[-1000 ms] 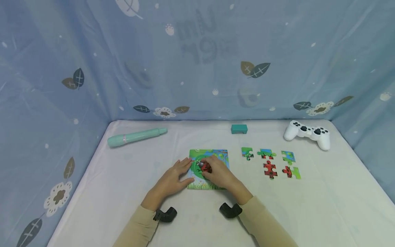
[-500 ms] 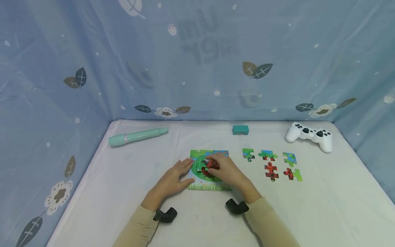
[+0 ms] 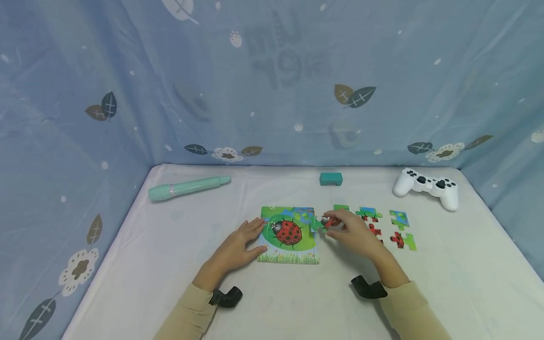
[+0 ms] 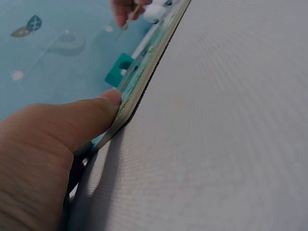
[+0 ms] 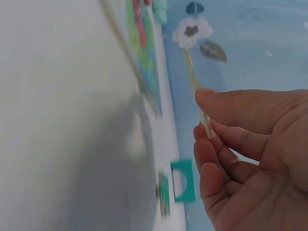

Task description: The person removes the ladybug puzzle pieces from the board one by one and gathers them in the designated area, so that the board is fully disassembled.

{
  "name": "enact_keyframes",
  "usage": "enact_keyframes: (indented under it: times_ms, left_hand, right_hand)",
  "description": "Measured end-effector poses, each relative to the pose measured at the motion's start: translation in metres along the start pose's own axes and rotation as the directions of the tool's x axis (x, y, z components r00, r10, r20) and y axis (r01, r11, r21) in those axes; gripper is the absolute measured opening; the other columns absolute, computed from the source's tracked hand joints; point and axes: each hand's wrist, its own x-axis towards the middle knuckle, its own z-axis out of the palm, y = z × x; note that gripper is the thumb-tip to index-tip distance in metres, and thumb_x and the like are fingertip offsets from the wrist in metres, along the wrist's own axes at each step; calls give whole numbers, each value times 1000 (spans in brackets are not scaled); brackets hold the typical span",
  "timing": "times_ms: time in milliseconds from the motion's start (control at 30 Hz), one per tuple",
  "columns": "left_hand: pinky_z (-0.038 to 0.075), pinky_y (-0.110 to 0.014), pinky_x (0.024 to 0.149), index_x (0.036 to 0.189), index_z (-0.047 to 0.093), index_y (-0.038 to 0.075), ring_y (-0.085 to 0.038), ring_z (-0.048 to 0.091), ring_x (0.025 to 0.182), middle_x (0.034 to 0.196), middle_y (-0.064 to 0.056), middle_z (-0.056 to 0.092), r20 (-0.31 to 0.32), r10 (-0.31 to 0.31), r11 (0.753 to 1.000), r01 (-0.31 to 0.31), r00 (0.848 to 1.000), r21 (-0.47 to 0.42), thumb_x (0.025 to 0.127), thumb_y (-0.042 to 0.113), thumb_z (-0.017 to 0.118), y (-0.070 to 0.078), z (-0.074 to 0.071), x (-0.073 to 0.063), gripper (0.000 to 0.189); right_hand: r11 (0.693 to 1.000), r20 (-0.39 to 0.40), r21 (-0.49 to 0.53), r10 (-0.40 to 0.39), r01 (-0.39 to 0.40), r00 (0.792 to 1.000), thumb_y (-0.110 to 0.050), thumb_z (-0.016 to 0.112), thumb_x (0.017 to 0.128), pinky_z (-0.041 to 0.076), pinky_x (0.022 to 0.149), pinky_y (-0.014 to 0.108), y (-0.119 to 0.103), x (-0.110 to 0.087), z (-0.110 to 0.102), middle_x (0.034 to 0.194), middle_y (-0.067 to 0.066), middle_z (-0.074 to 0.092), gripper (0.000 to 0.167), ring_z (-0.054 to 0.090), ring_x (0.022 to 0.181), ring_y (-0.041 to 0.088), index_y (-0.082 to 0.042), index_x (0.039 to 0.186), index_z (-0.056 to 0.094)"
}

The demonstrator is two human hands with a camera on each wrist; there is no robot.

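Note:
My left hand (image 3: 236,246) rests at the left edge of a puzzle board (image 3: 286,258) printed with a ladybug. Its thumb (image 4: 94,115) lies on the board's edge in the left wrist view; the other fingers are hidden there. Just right of the board, my right hand (image 3: 356,233) pinches a green, blue and red puzzle piece (image 3: 317,225) between thumb and fingers. The piece (image 5: 192,79) is seen edge-on in the right wrist view, lifted off the table. On the board the whole ladybug picture is visible.
Several loose puzzle pieces (image 3: 368,213) lie right of the board, some partly covered by my right hand. Farther back are a teal block (image 3: 331,179), a white game controller (image 3: 426,185) and a mint-green microphone-shaped tube (image 3: 187,188). Blue curtains (image 3: 272,94) surround the white table (image 3: 272,302).
My right hand has lifted the puzzle piece off the board and carried it right, past the board's edge, uncovering the ladybug picture. My left hand has stayed in place.

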Motion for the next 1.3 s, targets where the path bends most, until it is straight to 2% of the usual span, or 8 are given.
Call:
enact_keyframes:
  times_ms: [133, 300, 500, 633, 767, 967, 1100, 1300]
  left_hand:
    - [23, -42, 117, 140, 45, 3, -25, 33, 140, 149, -7, 40, -8, -1, 1000, 1, 1000, -6, 89, 41, 64, 1, -1, -1, 67]
    - [22, -41, 118, 141, 43, 4, -23, 31, 141, 151, -5, 37, 12, -21, 1000, 21, 1000, -9, 89, 44, 63, -1, 0, 0, 69]
    - [19, -38, 119, 141, 42, 4, -21, 29, 142, 151, -4, 35, 18, -46, 998, 47, 999, -36, 89, 44, 63, -2, -1, -2, 70]
    - [19, -37, 119, 141, 43, 4, -20, 29, 142, 151, -4, 36, 12, -32, 999, 32, 999, -37, 89, 44, 63, -2, 0, -2, 69]
    - [21, -39, 118, 141, 44, 3, -22, 31, 141, 150, -5, 37, 3, -4, 1000, 4, 1000, -18, 89, 44, 63, -2, 0, 0, 68]
    - [25, -44, 116, 139, 47, 2, -27, 35, 139, 148, -8, 41, -29, 17, 999, -18, 999, -28, 87, 40, 66, 0, -3, 2, 67]
    - [25, -44, 116, 141, 45, 4, -27, 33, 140, 149, -7, 39, -7, -10, 999, 9, 1000, -47, 87, 41, 66, 0, -3, 1, 69]
    - [26, -47, 116, 142, 44, 12, -31, 29, 141, 151, -3, 36, 7, -82, 990, 83, 997, -112, 83, 49, 68, 0, -2, -1, 74]
  right_hand:
    - [999, -13, -21, 30, -30, 999, -9, 68, 86, 50, 75, 30, 15, -15, -13, 105, 6, 63, 41, 57, 94, 20, -1, 125, 59]
    - [997, -16, -39, 64, -65, 998, -7, 69, 84, 50, 70, 24, 31, -30, -21, 104, 6, 62, 42, 56, 91, 19, 0, 124, 59]
    - [994, 1, -100, 36, -36, 999, -7, 70, 83, 46, 69, 25, 36, -32, -22, 100, 4, 62, 41, 52, 82, 14, 0, 122, 59]
    - [988, -3, -153, 29, -29, 1000, -7, 70, 83, 40, 65, 26, 36, -32, -21, 95, 5, 57, 38, 44, 77, 13, 1, 119, 61]
    - [980, -15, -197, 25, -27, 1000, -6, 69, 82, 42, 69, 30, 38, -34, -20, 98, 9, 53, 38, 44, 84, 17, 2, 119, 61]
    - [981, -20, -191, 24, -27, 1000, -6, 69, 83, 48, 84, 48, 37, -33, -21, 115, 20, 53, 45, 50, 103, 31, 3, 125, 57]
    - [988, -8, -154, 22, -23, 1000, -9, 70, 84, 46, 92, 55, 31, -33, -20, 122, 22, 53, 49, 52, 112, 37, 4, 128, 54]
    - [995, 25, -98, 7, -4, 1000, -14, 70, 85, 47, 96, 53, 17, -34, -7, 127, 17, 55, 48, 54, 116, 34, 0, 128, 54]
